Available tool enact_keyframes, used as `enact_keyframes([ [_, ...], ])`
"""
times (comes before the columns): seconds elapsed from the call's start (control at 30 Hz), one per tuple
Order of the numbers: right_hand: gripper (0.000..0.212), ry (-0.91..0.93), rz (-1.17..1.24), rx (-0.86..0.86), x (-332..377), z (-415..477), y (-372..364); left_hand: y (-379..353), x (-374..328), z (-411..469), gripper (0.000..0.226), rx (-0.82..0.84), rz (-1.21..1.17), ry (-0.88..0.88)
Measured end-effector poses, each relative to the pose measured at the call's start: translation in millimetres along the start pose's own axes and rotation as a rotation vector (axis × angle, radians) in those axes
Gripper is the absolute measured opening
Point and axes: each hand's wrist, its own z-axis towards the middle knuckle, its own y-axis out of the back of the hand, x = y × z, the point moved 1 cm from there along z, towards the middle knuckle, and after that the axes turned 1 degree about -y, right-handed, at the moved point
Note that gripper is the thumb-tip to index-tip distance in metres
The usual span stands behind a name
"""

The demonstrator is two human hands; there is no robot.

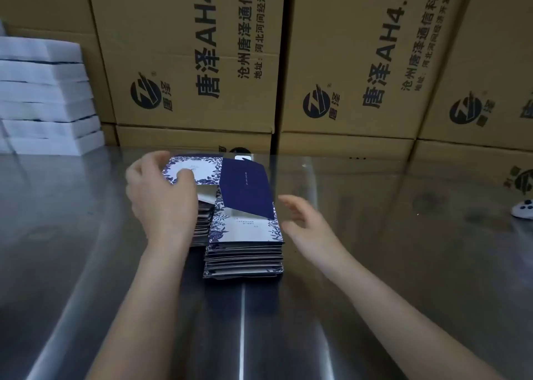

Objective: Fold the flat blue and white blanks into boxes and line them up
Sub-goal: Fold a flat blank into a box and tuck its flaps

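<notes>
- Head view: my left hand (161,195) has its fingers curled over the far left part of the top blank (202,170), thumb on the white floral panel, gripping it.
- My right hand (305,221) is relaxed with the fingers spread. It is just beside the right edge of the stack of blanks (243,255), and I cannot tell whether it touches.
- The top blank's navy panel (245,189) lies skewed across the stack, its near corner a little raised. The rest lie flat in the middle of the steel table (375,235).
- I judge the step to be parting one blank from the pile. To do it well, I should bring the right hand to the navy panel's free edge and check that only one sheet comes away.
- I see no folded box standing yet, so the line is not begun.
- Edges: the cartons (196,62) form a wall just behind the stack, so there is little room to lift away from me.
- White packs (43,91) take the far left corner, and a small white object (523,209) lies at the right border.
- Bare table shows on both sides and towards me, which looks good for folding and lining up.
</notes>
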Motion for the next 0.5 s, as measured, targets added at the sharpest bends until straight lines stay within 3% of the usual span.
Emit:
enact_keyframes([
  [0.1, 0.056, -0.081, -0.052, 0.061, -3, 16, -10, -11, 18, 20, 0.048, 0.072, 0.234, 0.141],
  [0.23, 0.062, -0.184, 0.080, 0.101, -9, 30, -17, -22, 39, 29, 0.054, 0.212, 0.332, 0.259],
  [0.5, 0.053, -0.193, 0.277, 0.121, -16, 36, -29, -25, 43, 18, 0.043, 0.176, 0.341, 0.121],
])
